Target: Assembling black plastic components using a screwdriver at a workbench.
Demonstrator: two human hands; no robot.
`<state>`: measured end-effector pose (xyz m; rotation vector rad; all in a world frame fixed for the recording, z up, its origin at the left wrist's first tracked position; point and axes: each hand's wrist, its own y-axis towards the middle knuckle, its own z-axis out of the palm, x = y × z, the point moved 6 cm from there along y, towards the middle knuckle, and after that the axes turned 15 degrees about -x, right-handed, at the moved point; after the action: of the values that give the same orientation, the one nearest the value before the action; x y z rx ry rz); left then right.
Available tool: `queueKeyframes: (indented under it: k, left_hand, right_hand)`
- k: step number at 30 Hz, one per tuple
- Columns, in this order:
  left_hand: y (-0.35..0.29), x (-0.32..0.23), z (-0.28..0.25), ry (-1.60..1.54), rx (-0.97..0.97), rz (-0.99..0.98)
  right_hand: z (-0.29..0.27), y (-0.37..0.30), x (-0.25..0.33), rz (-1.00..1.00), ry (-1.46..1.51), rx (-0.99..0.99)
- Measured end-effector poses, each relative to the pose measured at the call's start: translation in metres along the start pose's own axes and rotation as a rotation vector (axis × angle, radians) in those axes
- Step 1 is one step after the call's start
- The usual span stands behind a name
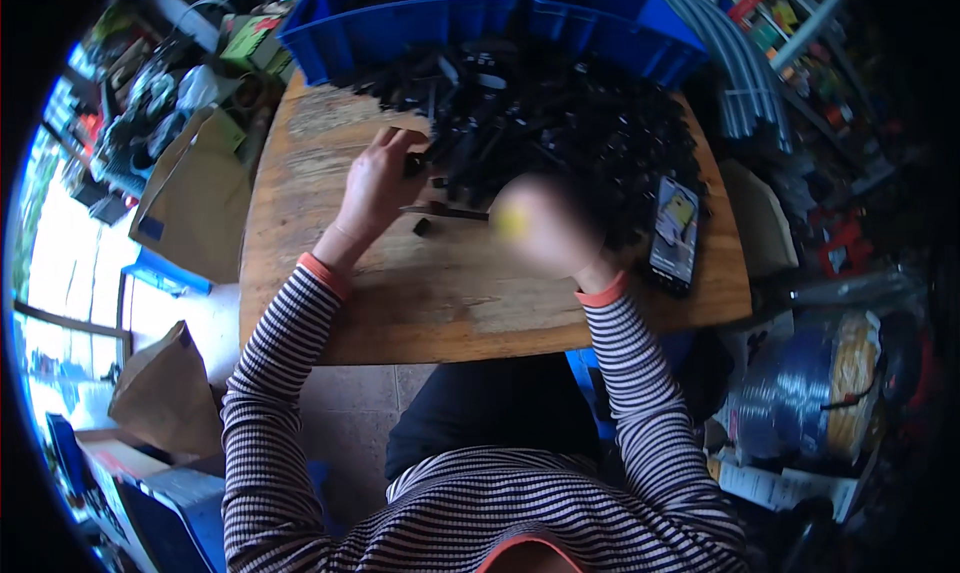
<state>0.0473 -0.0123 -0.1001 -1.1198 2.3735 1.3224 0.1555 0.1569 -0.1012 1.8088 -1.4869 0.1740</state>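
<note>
Closely framed from above, a person in a striped top with orange cuffs and dark trousers works at a wooden table, its bare near edge crossing the middle of the frame. Right of center, near the table's right edge, lies a smartphone with its screen lit. Just left of it is the right hand, blurred; it looks curled, but how far its fingers are closed cannot be told. A yellow patch shows at the hand's left side, and a thin dark shaft extends from there toward the left hand; whether the two are one tool is unclear.

Just below the shaft, between the two hands, a small black block rests on the wood. The left hand, left of center, has its fingers bent and nearly closed on a small black part at the fingertips, left of the right hand and slightly farther from the body. Beyond both hands, a heap of black parts spreads across the table's far side. Behind it, along the top of the frame, stand a left blue bin, with dark items inside, and a right blue bin. Gray tubing curves at upper right.
</note>
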Motion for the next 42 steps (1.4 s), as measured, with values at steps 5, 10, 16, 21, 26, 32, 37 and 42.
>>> queueKeyframes:
  k: [5,10,16,21,26,32,37,42]
  left_hand:
    - [0.022,0.001,0.035,0.163,0.134,0.060]
    - [0.025,0.004,0.021,0.143,0.037,0.062]
    - [0.017,-0.027,-0.017,-0.126,0.122,-0.064]
    - [-0.031,-0.071,-0.008,-0.216,-0.010,0.244]
    - [-0.096,-0.114,0.004,0.118,0.199,0.563]
    - [-0.101,-0.121,-0.014,0.082,0.365,0.390]
    - [-0.087,-0.116,-0.018,-0.142,0.341,0.598]
    - [-0.102,-0.117,-0.007,-0.049,0.331,0.806]
  right_hand:
    - [0.002,-0.004,0.000,-0.023,-0.021,0.025]
    - [-0.001,-0.006,0.000,-0.026,0.032,0.030]
    - [-0.005,-0.009,-0.001,-0.082,0.003,0.033]
    - [-0.044,-0.009,-0.003,-0.001,0.122,-0.167]
    - [-0.053,-0.015,0.003,0.211,0.209,-0.218]
    - [-0.044,-0.029,0.001,0.212,0.141,-0.231]
    - [-0.035,-0.030,0.022,0.097,0.127,-0.249]
    - [-0.012,-0.031,0.029,-0.006,0.040,-0.243]
